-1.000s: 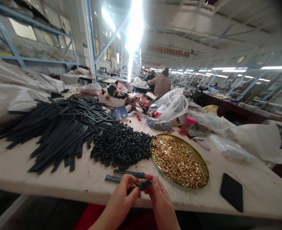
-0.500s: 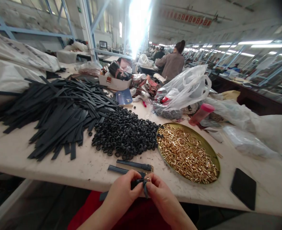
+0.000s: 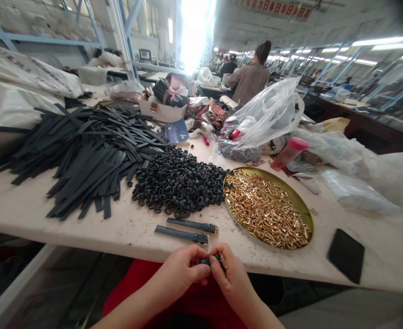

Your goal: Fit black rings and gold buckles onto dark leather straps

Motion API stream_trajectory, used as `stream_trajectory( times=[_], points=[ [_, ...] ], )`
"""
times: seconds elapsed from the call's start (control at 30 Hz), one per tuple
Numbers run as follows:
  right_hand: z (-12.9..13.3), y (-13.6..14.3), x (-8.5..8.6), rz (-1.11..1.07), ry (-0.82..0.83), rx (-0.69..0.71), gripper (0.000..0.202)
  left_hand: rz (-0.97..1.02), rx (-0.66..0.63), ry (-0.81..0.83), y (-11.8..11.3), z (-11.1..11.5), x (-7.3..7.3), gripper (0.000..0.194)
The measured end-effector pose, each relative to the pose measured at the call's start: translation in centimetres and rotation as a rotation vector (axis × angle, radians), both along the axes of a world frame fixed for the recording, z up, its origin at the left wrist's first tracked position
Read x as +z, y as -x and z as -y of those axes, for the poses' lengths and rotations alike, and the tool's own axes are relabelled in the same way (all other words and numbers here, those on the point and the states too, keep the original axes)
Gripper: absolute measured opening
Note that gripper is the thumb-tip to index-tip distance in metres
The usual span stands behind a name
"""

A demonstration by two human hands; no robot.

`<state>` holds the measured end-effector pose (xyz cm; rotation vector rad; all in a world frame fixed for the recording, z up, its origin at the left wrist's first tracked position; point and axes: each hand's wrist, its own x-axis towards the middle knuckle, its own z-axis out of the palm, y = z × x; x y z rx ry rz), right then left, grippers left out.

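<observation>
Fingers [image 3: 201, 272] of the left hand [image 3: 181, 267] pinch a dark strap [image 3: 205, 261] while the right hand [image 3: 231, 269] grips it beside a gold buckle [image 3: 224, 262], a two-sided hold that probably steadies so small a piece (much of it hidden). It sits at the front edge of the counter [image 3: 23, 201]. Just beyond, two buckled straps [image 3: 181, 235] lie side by side, apart from the heaps. Farther out, black loops [image 3: 179, 185], a tray [image 3: 292, 189] of gold pieces [image 3: 265, 210] and long strips [image 3: 92, 173] stay separate, seemingly for easy picking.
</observation>
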<state>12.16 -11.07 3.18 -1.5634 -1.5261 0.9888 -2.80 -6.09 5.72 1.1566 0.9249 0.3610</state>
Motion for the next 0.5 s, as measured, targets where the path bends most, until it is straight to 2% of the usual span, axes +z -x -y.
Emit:
stream_trajectory(
  times=[0.13, 0.33, 0.5],
  points=[
    [0.9, 0.3, 0.1, -0.007, 0.005, -0.027, 0.018, 0.049, -0.011, 0.035, 0.1, 0.7, -0.2, 0.031],
    [2.5, 0.2, 1.0, -0.056, -0.009, 0.115, 0.022, 0.093, -0.032, 0.090, 0.6, 2.1, 1.5, 0.027],
    [3.9, 0.7, 1.1, -0.164, -0.022, 0.068, 0.024, 0.080, -0.076, 0.045, 1.0, 3.2, 2.0, 0.025]
  ],
)
